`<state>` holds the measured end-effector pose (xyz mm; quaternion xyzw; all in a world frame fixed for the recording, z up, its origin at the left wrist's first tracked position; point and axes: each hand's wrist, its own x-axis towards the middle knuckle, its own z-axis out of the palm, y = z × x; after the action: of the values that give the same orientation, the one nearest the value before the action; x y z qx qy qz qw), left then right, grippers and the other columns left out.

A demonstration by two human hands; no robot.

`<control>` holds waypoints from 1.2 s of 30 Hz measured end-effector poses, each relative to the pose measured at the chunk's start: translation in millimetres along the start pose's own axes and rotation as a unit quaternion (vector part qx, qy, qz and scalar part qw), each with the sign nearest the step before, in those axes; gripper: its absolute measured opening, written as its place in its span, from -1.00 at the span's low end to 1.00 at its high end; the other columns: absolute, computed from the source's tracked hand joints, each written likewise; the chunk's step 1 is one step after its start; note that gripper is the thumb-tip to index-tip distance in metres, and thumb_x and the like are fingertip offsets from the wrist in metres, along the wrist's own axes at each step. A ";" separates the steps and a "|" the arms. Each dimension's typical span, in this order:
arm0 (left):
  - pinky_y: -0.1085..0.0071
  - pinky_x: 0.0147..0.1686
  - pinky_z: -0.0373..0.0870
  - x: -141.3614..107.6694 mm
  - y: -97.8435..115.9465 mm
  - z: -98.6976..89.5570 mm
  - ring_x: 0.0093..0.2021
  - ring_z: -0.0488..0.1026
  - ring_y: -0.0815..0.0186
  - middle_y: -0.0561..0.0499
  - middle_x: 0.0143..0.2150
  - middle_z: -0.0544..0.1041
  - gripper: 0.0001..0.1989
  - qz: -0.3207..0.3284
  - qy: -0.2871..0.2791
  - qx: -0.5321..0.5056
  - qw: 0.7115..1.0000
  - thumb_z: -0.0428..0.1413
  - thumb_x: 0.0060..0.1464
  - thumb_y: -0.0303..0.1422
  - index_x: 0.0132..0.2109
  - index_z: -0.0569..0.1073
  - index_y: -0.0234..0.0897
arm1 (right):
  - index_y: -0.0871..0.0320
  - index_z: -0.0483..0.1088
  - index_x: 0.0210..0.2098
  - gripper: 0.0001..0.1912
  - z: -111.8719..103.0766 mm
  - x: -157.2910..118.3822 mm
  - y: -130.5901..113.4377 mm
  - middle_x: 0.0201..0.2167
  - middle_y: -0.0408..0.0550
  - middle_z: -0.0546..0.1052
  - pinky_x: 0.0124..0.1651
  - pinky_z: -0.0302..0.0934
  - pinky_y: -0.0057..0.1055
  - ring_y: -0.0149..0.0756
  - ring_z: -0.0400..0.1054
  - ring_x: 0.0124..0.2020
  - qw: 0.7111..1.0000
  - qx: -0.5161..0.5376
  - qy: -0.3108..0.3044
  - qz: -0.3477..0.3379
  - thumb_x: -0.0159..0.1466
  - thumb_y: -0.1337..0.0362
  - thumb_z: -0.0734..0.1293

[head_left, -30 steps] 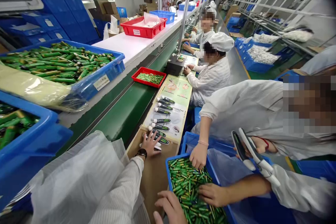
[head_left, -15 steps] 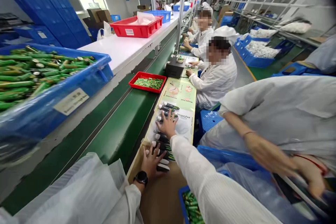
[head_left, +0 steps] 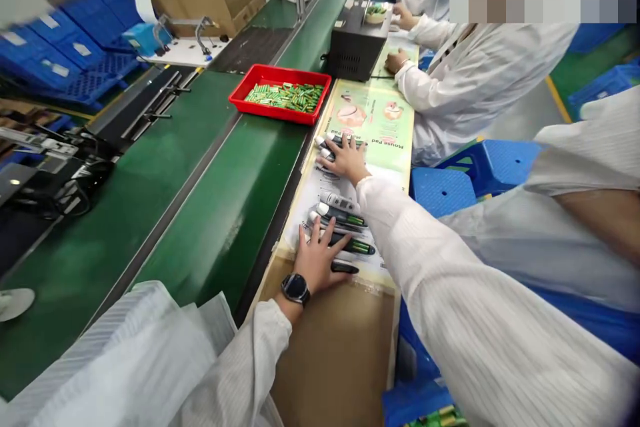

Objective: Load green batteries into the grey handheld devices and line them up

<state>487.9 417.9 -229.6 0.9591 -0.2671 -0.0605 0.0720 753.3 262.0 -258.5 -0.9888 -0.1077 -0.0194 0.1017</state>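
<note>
My left hand (head_left: 320,259), with a black watch on its wrist, lies flat with spread fingers on the near end of a row of black-and-green pen-shaped devices (head_left: 345,217). My right hand (head_left: 345,159) reaches farther along the bench and presses, fingers spread, on the far devices of that row. The devices lie side by side on a printed mouse pad (head_left: 385,121) beside the green conveyor belt (head_left: 210,193). Neither hand grips anything.
A red tray (head_left: 280,92) of green cells sits on the belt ahead. A black box (head_left: 354,47) stands beyond the pad. Co-workers in white coats sit along the right, one sleeve (head_left: 595,167) close by. Blue stools (head_left: 450,180) and stacked blue crates (head_left: 75,60) are around.
My right hand left the bin of green cells and reached forward onto the far devices. My left hand stayed on the near ones. The view has tilted downward.
</note>
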 end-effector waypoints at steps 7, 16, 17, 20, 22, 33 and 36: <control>-0.52 0.21 -0.26 36.6 -9.5 3.3 0.45 -0.34 -0.42 -0.10 0.53 -0.23 0.05 -0.013 0.024 0.002 1.000 0.09 -0.11 0.32 0.45 -0.07 0.14 | 0.22 -0.12 0.46 -0.12 -16.9 36.7 24.7 0.47 0.32 -0.19 0.28 -0.40 0.41 0.33 -0.26 0.41 1.000 0.022 0.019 -0.011 0.36 -0.24 0.00; -0.46 0.24 -0.26 63.3 -13.5 4.0 0.45 -0.35 -0.40 -0.14 0.53 -0.18 0.04 -0.012 0.041 0.000 0.999 0.07 -0.11 0.35 0.44 0.00 0.11 | 0.31 -0.09 0.44 -0.18 -12.8 -85.2 12.2 0.46 0.38 -0.17 0.38 -0.23 0.11 0.19 -0.21 0.45 0.983 0.065 0.023 0.172 0.40 -0.14 -0.02; -0.46 0.24 -0.26 66.8 -14.1 4.1 0.45 -0.34 -0.40 -0.15 0.53 -0.17 0.04 -0.010 0.043 0.001 0.999 0.07 -0.12 0.35 0.44 0.01 0.10 | 0.31 -0.12 0.44 -0.18 -9.1 -92.1 10.7 0.46 0.36 -0.17 0.40 -0.25 0.08 0.15 -0.23 0.46 0.984 0.073 -0.009 0.163 0.40 -0.14 -0.01; -0.43 0.26 -0.25 79.0 -17.5 5.1 0.45 -0.32 -0.40 -0.17 0.52 -0.11 0.02 -0.002 0.048 0.000 0.999 0.08 -0.13 0.34 0.42 0.09 0.08 | 0.28 -0.24 0.47 -0.17 -3.1 -93.9 9.5 0.49 0.25 -0.31 0.44 -0.37 -0.02 0.00 -0.38 0.50 0.992 0.076 -0.047 0.090 0.41 -0.12 -0.01; -0.42 0.26 -0.25 88.8 -21.4 5.6 0.45 -0.30 -0.39 -0.18 0.51 -0.09 0.00 -0.001 0.056 -0.001 0.998 0.08 -0.11 0.34 0.41 0.12 0.08 | 0.23 -0.27 0.47 -0.17 -3.7 -83.5 10.0 0.49 0.16 -0.37 0.46 -0.45 -0.07 -0.07 -0.45 0.50 0.995 0.072 -0.052 0.033 0.41 -0.15 -0.03; -0.32 0.31 -0.28 162.3 -56.3 2.6 0.45 -0.21 -0.33 -0.23 0.46 0.08 -0.09 0.007 0.098 0.021 0.995 0.16 -0.08 0.21 0.36 0.24 -0.03 | 0.11 -0.31 0.48 -0.17 -24.5 -24.8 0.9 0.49 0.08 -0.38 0.40 -0.67 0.12 -0.04 -0.54 0.50 0.984 0.086 -0.109 0.107 0.39 -0.22 -0.10; -0.23 0.36 -0.39 169.3 -60.3 0.1 0.46 -0.16 -0.25 -0.25 0.44 0.13 -0.13 0.050 0.110 0.042 0.992 0.15 -0.03 0.15 0.35 0.27 -0.14 | 0.06 -0.24 0.48 -0.26 -27.4 -34.3 -3.8 0.50 0.11 -0.34 0.41 -0.59 0.13 -0.05 -0.50 0.50 0.983 0.111 -0.082 0.121 0.43 -0.14 -0.08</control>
<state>662.1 380.8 -253.0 0.9474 -0.3078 0.0603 0.0638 718.6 252.8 -233.0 -0.9754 0.0033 0.0865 0.2028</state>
